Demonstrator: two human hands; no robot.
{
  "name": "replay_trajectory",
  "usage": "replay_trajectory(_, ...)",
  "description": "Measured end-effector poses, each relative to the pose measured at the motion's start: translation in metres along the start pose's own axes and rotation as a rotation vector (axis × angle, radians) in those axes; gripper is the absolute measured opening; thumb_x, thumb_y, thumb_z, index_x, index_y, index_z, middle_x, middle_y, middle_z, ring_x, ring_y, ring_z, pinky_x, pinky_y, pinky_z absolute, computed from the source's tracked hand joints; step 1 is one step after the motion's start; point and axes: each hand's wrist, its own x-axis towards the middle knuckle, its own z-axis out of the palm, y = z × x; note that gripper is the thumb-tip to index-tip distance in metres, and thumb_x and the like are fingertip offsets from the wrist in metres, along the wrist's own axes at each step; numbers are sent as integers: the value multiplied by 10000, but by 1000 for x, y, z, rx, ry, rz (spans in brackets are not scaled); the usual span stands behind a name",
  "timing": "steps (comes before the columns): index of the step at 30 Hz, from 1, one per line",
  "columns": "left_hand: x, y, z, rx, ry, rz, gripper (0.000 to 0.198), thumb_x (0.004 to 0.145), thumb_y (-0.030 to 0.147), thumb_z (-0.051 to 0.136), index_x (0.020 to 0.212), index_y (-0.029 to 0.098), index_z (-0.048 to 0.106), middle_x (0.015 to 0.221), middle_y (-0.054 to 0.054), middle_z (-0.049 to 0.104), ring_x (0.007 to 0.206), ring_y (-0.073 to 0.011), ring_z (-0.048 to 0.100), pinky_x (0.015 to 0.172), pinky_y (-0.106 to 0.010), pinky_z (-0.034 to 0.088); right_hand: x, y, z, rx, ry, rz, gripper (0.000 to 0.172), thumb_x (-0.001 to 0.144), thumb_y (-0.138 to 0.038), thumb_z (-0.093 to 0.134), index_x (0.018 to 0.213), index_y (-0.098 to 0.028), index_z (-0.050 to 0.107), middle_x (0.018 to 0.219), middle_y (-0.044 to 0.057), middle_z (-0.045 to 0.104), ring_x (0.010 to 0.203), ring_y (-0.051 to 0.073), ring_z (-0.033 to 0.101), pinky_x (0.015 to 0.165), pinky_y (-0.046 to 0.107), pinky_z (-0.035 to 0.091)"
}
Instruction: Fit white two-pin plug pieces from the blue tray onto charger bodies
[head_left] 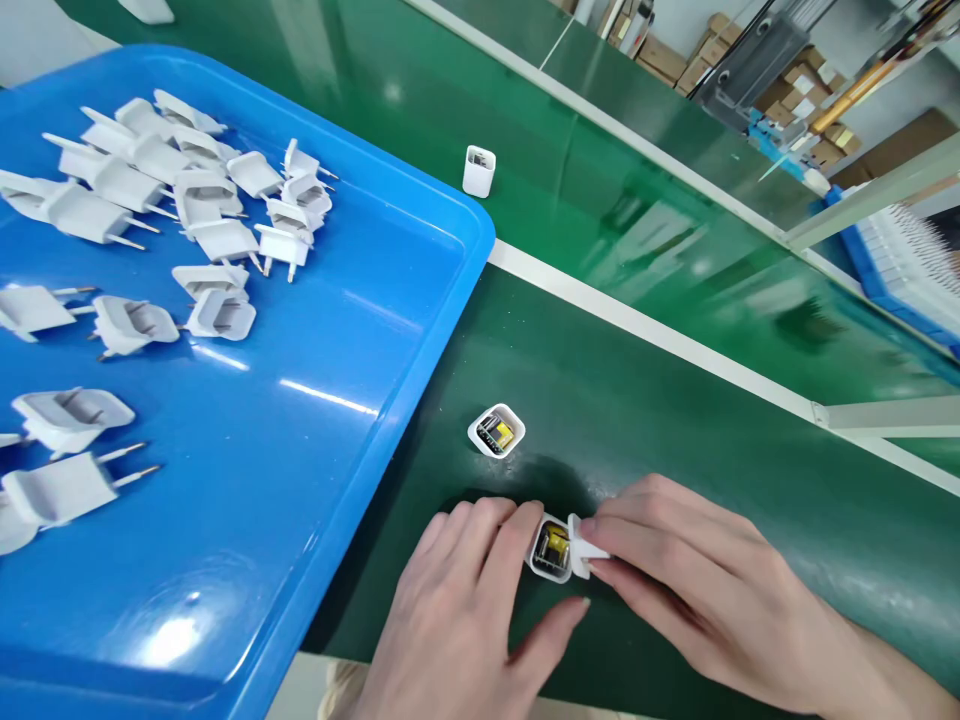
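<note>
Lying scattered in the blue tray [285,470], the white plug pieces [225,240] are bunched mostly toward its far left part, presumably left loose so that single ones can be taken easily. Just right of the tray's near edge, the left hand [461,600] is bent over the bench [637,420], its thumb spread well clear of the index finger. Just beyond the tray's far right corner, a far housing [478,172] is stood upright. Right of the tray's side edge, a middle housing [499,432] is set mouth upward, likely for access. Nearer, a third housing [551,548] is touched by the left index finger, probably for steadying. Farthest from the tray, a single plug piece [588,550] is pinched between the right hand's [697,570] thumb and fingers, held at that housing's mouth, apparently for alignment; whether they touch cannot be told.
</note>
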Motion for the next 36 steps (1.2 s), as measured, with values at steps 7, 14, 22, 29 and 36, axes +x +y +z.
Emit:
replay_trajectory(7,6,7,-5,-126,-48,-121,169,1048,263,490,1199,254,566,1107,-44,616,959,-233,573,815,-391,521,-6,2,1,12,52,17,428,1022,-41,630,1424,-165,549,1161,120,650,988,266,661,818,400,598)
replay_trajectory(14,9,18,2,-204,21,-230,211,1006,202,469,1125,272,628,1116,-60,576,949,-245,525,719,-370,531,-19,-6,-6,-85,-7,64,328,1064,-129,573,1381,-210,598,1212,124,634,1020,275,662,797,368,620)
replay_trajectory(22,10,25,8,-294,17,-351,194,985,151,483,994,267,637,1073,-47,556,967,-254,495,755,-397,517,-6,-5,6,-115,50,43,230,1030,-33,580,1215,-159,631,1120,107,602,904,215,614,759,328,529)
replay_trajectory(29,2,1,-4,-313,-176,-162,370,998,164,614,1301,373,583,1232,-2,543,1122,-236,486,829,-329,520,1,-7,11,-88,-39,110,135,1078,-126,574,1203,-173,594,1069,81,618,893,208,599,755,322,496)
replay_trajectory(36,2,2,5,-290,-115,-164,177,971,148,665,1095,271,631,1143,1,530,1045,-228,465,848,-376,434,3,-19,15,-225,-45,94,120,1082,-125,552,1189,-167,587,1040,76,626,852,219,587,716,341,499)
